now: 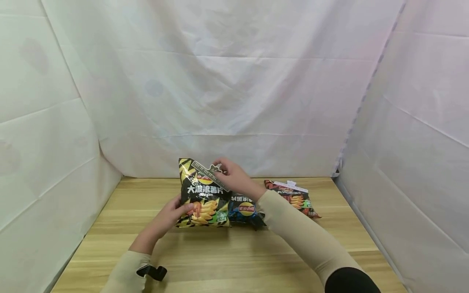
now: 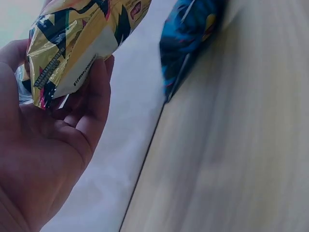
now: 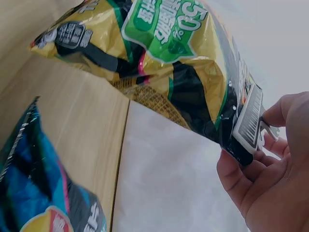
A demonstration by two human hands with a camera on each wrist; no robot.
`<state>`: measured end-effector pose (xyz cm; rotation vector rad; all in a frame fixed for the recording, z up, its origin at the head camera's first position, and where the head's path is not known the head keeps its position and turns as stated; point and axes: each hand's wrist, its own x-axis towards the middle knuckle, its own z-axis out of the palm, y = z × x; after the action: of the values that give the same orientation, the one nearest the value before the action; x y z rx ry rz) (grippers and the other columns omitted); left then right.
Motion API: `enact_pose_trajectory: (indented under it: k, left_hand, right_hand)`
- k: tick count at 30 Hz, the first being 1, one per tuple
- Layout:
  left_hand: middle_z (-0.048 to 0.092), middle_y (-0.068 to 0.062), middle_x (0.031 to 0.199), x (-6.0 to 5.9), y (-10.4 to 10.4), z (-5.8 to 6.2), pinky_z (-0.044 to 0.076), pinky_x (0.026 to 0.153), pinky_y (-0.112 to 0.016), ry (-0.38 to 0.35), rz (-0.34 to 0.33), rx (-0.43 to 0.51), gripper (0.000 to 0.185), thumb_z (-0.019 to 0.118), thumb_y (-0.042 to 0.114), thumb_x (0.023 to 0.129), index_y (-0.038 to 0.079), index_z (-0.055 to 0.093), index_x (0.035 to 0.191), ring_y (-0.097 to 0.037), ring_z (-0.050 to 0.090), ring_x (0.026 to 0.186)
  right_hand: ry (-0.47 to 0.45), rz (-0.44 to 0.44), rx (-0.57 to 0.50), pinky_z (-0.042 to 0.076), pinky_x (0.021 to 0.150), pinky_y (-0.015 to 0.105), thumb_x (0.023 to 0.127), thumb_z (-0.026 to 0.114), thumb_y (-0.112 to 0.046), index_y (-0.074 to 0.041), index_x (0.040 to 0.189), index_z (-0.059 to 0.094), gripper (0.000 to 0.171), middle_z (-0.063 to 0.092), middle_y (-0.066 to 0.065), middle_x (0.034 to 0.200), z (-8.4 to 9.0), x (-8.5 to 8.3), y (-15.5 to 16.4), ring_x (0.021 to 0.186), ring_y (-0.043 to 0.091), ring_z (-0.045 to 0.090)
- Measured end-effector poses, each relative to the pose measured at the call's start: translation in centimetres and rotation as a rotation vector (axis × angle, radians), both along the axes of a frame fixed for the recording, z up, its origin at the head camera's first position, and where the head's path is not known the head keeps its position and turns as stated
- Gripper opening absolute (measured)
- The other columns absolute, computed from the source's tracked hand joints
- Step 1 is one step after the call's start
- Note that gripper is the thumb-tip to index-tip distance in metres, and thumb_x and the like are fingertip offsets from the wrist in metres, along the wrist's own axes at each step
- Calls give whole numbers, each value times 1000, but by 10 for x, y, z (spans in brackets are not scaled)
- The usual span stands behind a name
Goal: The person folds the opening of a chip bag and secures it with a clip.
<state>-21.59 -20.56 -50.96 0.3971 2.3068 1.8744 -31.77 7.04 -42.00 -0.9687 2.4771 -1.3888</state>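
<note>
My right hand (image 1: 234,177) pinches the grey sealing clip (image 1: 210,176) on the top edge of the black-and-yellow chip bag (image 1: 203,193), fingers curled round it. My left hand (image 1: 172,215) grips the same bag's lower left corner, holding it upright above the wooden table (image 1: 220,260). Just beyond my right wrist a blue chip bag (image 1: 244,211) lies on the table, and farther right a third bag (image 1: 294,197) with a white clip.
</note>
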Motion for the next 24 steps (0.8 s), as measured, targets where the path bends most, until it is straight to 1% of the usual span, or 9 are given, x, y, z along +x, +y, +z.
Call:
enact_pose_trajectory:
  k: [3, 5, 7, 9, 13, 18, 20, 22, 24]
  left_hand:
    - [58, -26, 154, -1, -13, 7, 56, 102, -35, -21, 2, -15, 68, 59, 33, 115, 1, 34, 170, -28, 65, 128]
    - [57, -26, 155, -2, -22, 11, 54, 104, -34, -34, 4, -25, 70, 58, 35, 115, 0, 32, 171, -29, 64, 131]
    - [58, -25, 155, -4, -30, 13, 54, 105, -33, -50, 13, -29, 71, 58, 36, 115, 0, 32, 170, -28, 64, 132]
    - [59, -24, 153, -6, -39, 13, 53, 105, -31, -65, 26, -39, 70, 57, 38, 116, 0, 33, 170, -27, 64, 131]
    - [58, -24, 154, -8, -57, 14, 54, 104, -32, -107, 20, -50, 71, 55, 40, 117, 1, 30, 171, -27, 65, 130]
    - [56, -22, 156, -12, -75, 17, 51, 105, -30, -149, 17, -84, 73, 53, 43, 116, 2, 29, 172, -23, 60, 134]
    - [57, -22, 155, -13, -81, 19, 50, 106, -29, -154, 22, -102, 73, 52, 43, 117, -1, 30, 171, -22, 58, 135]
    - [57, -23, 154, -14, -85, 21, 50, 107, -31, -166, 27, -114, 73, 51, 43, 117, -3, 29, 169, -23, 57, 135]
    - [57, -23, 154, -14, -89, 22, 48, 110, -35, -190, 35, -116, 77, 50, 44, 117, -5, 25, 170, -22, 56, 136]
  right_hand:
    - [-31, 19, -9, 48, 59, 35, 111, 60, -23, -18, 151, 58, 40, 69, 7, 107, 1, -7, -13, 69, 19, 53]
    - [-47, 35, -5, 49, 61, 36, 109, 59, -19, -17, 155, 56, 46, 68, 8, 109, 1, -11, -21, 71, 20, 54]
    - [-38, 42, 12, 50, 64, 35, 106, 60, -16, -17, 157, 54, 51, 67, 7, 110, 1, -16, -30, 74, 19, 56]
    - [-32, 51, 25, 51, 66, 35, 104, 61, -15, -18, 157, 54, 54, 66, 8, 109, 1, -20, -38, 77, 19, 58]
    - [-13, 63, 44, 48, 66, 33, 104, 63, -16, -21, 156, 55, 53, 64, 5, 106, -4, -28, -54, 76, 18, 56]
    - [-24, 71, 0, 43, 65, 33, 105, 63, -15, -18, 156, 57, 52, 61, 5, 100, -12, -34, -72, 72, 16, 49]
    - [-38, 72, -27, 42, 65, 33, 105, 63, -14, -15, 157, 57, 53, 58, 5, 98, -14, -35, -79, 71, 15, 46]
    - [-56, 65, -52, 42, 65, 33, 105, 64, -14, -15, 157, 58, 53, 57, 5, 97, -17, -36, -85, 70, 14, 45]
    - [-66, 56, -67, 42, 65, 32, 105, 64, -13, -14, 157, 58, 52, 56, 5, 96, -20, -37, -90, 71, 14, 45]
